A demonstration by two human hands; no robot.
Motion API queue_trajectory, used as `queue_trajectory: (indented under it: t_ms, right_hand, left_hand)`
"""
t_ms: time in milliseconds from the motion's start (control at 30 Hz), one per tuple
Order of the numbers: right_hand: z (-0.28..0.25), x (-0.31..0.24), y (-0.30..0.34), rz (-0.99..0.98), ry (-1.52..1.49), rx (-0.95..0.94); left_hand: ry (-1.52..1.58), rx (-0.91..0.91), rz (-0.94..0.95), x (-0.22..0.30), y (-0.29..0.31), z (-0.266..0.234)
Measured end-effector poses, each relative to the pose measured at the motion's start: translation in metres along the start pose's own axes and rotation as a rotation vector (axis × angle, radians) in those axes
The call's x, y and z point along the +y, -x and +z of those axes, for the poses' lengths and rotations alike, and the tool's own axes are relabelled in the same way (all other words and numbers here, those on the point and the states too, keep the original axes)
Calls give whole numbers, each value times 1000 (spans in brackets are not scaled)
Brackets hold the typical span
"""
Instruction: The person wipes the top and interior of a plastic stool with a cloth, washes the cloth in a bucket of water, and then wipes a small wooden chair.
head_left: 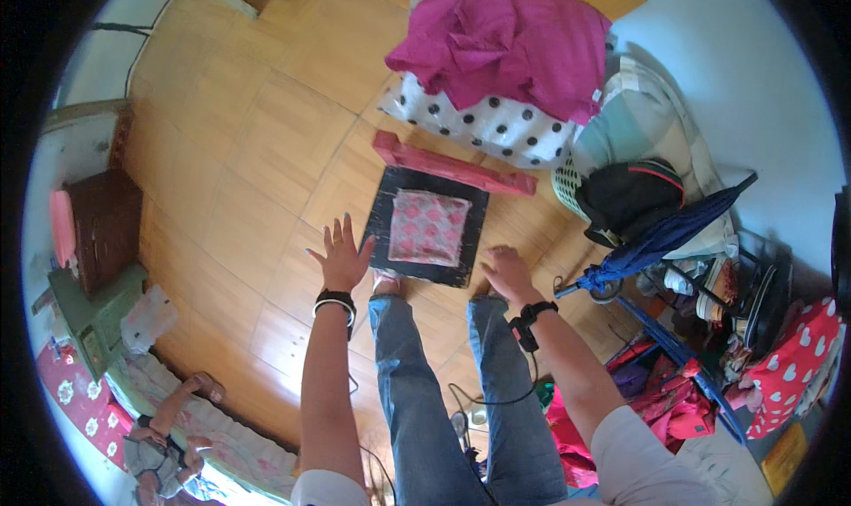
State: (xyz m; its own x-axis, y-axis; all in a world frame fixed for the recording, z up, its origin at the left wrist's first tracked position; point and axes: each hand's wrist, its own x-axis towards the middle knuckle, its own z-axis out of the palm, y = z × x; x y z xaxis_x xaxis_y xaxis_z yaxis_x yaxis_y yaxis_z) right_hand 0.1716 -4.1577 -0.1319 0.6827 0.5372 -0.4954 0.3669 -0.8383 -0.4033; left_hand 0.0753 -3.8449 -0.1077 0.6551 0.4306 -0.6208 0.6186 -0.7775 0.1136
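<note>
A folded cloth [430,228] with pink and white patterning lies flat on the black seat [472,249] of a chair. My left hand [342,256] hovers just left of the seat, open and empty, its fingers spread. To the right of the seat's near corner is my right hand [508,274], its fingers loosely bent and apart, with nothing visible in it. Neither hand touches the cloth. A dark band and a pale bracelet circle my left wrist; a dark strapped device [526,326] sits on my right wrist, with a cable running from it.
The chair's red backrest [452,164] rises on the far side. Beyond it, a magenta cloth [514,45] covers a polka-dot sheet [496,125]. On the right are a black bag [631,200], a folded blue umbrella [660,237] and piled red fabrics. Another person [164,448] is at lower left.
</note>
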Motion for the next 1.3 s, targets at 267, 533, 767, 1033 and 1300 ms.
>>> queue_trajectory:
  t_ms: [267,533,767,1033,1300]
  right_hand:
    - [27,65,-64,118,-456,611]
    - [-13,39,-130,-320,-964,792]
    - [-15,39,-154,-549,-1272,547]
    - [-22,47,-160,-570,-1203,412]
    - [-25,47,-161,-603,-1221,391]
  left_hand:
    - [-15,350,271,120,-4,114]
    - [-97,442,642,100,-49,120]
    - [-188,443,777,74,-72,110]
    - [-165,558,616,43,-103,85]
    - [-337,497,853,88,-73,127]
